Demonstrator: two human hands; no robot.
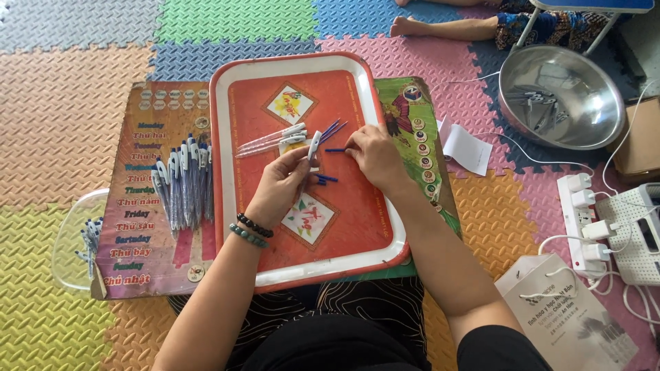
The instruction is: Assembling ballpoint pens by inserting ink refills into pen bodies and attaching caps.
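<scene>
left hand: fingers closed around a white-tipped clear pen barrel, over the centre of the red rectangular plastic tray.
right hand: fingertips pinched on a short blue plastic refill, tray centre.
left of tray: row of assembled pens.

One head-worn camera looks steeply down, close over the red tray on the lap.

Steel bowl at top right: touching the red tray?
Apart. The head view shows the round steel bowl on the foam mats well right of the red plastic tray, with a white paper slip between them.
</scene>
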